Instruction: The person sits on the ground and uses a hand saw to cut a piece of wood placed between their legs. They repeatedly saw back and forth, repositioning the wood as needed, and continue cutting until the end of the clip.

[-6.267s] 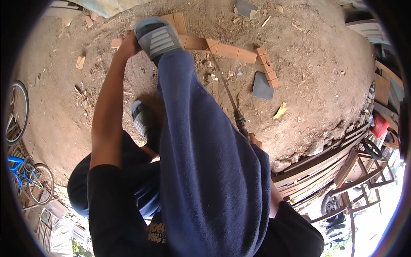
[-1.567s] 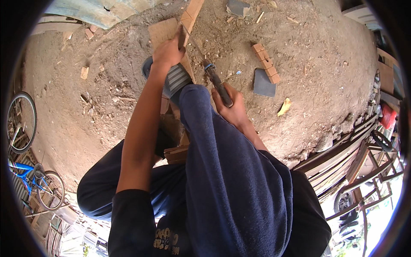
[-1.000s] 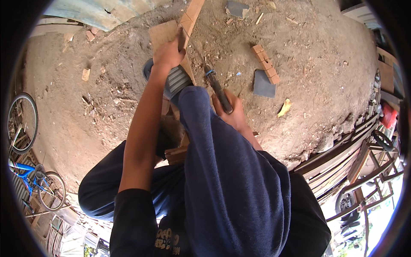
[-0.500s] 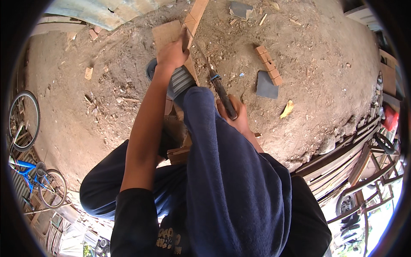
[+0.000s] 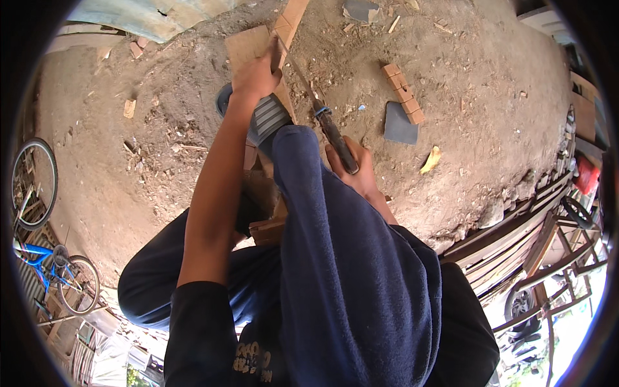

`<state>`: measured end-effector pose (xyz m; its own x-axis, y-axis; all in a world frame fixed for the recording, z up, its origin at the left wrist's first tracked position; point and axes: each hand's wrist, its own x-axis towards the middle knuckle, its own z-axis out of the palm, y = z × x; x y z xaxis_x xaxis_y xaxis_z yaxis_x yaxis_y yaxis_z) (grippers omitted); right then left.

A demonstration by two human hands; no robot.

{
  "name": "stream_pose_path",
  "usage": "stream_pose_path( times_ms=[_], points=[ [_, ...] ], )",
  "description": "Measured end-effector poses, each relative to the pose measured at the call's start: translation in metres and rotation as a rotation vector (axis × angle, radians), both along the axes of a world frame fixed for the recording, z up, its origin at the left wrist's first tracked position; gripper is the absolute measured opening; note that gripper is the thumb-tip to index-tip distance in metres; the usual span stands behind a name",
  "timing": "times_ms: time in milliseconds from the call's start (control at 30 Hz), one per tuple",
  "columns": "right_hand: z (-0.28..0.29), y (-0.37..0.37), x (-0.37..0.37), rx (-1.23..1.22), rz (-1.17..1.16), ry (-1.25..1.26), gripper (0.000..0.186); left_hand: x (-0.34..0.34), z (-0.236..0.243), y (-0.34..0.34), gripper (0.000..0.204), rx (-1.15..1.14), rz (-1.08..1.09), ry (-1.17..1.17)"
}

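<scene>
My right hand is wrapped round the dark handle of a handsaw, which has a blue band near the blade. Its thin blade slants up and left to a long wooden strip with cut lines across it. Beside the blade's far end, my left hand closes on the near part of this strip; its fingertips are partly hidden. Under the strip lies a flat board. My sandalled foot rests just behind my left hand, against the wood.
On the dirt to the right lie a notched wooden block, a dark grey flat piece and a yellow leaf. Wood chips are scattered about. A blue bicycle stands far left, stacked planks at right, a metal sheet top left.
The whole scene has shifted slightly up in the picture. Both hands, the handsaw and the strip keep nearly the same places relative to each other.
</scene>
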<state>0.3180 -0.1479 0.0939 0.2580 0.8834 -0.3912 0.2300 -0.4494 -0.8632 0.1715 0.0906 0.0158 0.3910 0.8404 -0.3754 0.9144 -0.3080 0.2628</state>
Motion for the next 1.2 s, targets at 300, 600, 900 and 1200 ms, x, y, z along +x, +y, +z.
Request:
stream_pose_path(
  times_ms=[300,600,900,1200],
  points=[
    [0.0,0.002,0.002,0.034,0.003,-0.015,0.019,0.003,0.009,-0.003,0.055,-0.049,0.03,-0.02],
    [0.001,0.016,0.0,0.009,-0.018,-0.04,0.021,0.004,0.009,-0.002,0.08,-0.045,0.013,-0.005],
    [0.005,0.02,-0.001,0.005,-0.017,-0.042,0.022,0.001,0.001,-0.002,0.079,-0.004,0.008,-0.012],
    [-0.004,0.009,0.006,0.047,-0.018,-0.025,0.025,0.004,0.009,-0.006,0.08,-0.021,0.005,-0.005]
  ],
)
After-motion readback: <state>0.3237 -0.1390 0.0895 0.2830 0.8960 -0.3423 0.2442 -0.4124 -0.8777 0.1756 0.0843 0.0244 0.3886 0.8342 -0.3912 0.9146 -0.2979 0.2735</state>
